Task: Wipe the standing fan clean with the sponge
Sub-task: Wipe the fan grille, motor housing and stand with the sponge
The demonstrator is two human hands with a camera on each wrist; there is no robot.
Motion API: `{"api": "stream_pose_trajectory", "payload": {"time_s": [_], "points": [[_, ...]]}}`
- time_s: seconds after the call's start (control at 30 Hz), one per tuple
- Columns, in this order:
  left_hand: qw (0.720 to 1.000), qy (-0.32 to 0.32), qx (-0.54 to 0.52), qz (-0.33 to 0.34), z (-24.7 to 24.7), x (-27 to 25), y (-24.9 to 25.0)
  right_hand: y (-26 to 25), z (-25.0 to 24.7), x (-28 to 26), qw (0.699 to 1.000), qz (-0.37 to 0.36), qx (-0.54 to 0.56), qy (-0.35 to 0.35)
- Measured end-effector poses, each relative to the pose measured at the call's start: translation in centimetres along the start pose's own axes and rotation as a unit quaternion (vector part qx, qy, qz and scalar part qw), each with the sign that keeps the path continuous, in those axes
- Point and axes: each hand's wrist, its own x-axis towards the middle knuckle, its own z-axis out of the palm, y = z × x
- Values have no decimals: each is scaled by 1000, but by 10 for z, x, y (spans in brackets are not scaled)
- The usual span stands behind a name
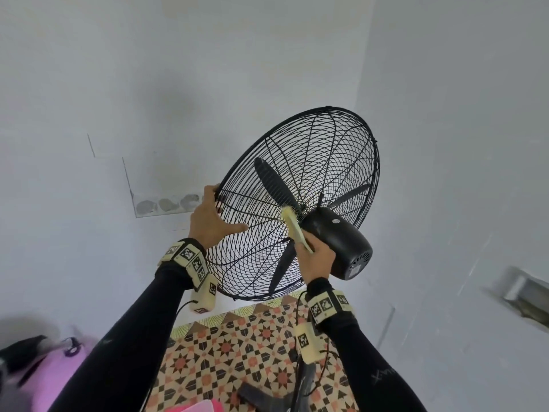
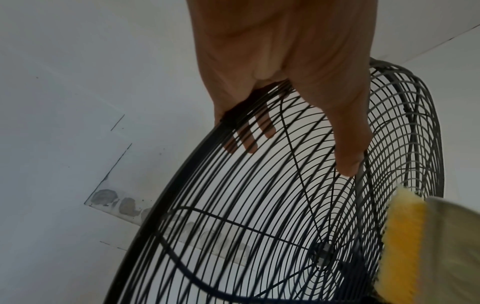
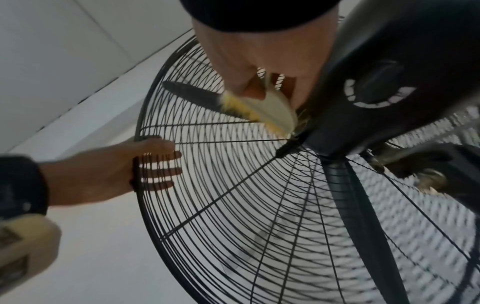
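My right hand (image 1: 316, 257) grips a flat yellow sponge with a pale backing (image 1: 294, 228), fingers curled round its lower end. The sponge's upper end presses against the rear wire guard of the black standing fan (image 1: 300, 200), just beside the black cylindrical motor housing (image 1: 338, 242). My left hand (image 1: 208, 221) holds the guard's left rim: the fingers hook over the outer ring and show through the wires from the far side, while the thumb lies straight along the mesh. Dark blades (image 1: 271, 179) sit inside the cage. The fan head is tilted in a corner of pale grey walls (image 1: 118, 99). Below lies a patterned tile floor (image 1: 237, 346), and at lower left a pink object (image 1: 56, 373) I cannot identify.
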Motion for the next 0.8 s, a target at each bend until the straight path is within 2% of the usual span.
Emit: {"api": "stream_pose_trajectory", "payload": {"time_s": [0.13, 0.17, 0.33, 0.4, 0.5, 0.53, 0.7, 0.8], "points": [[1000, -6, -4, 8, 5, 1, 8, -2, -8, 6, 996, 8, 33, 87], [1000, -10, -5, 9, 6, 2, 10, -6, -7, 9, 995, 2, 28, 91], [1000, -2, -3, -6, 1, -1, 6, 0, 2, 7, 999, -14, -21, 21], [1000, -4, 0, -7, -1, -3, 7, -1, -5, 7, 999, -20, -9, 43], [1000, -16, -4, 0, 3, -1, 13, -11, -8, 14, 992, -2, 49, 116], [1000, -18, -2, 0, 4, 0, 15, -13, -4, 17, 991, 0, 56, 122], [1000, -14, -3, -12, -1, -1, 10, -7, 6, 6, 998, -8, 14, 53], [1000, -25, -10, -4, -1, -3, 11, -10, -5, 5, 994, -8, 33, 106]]}}
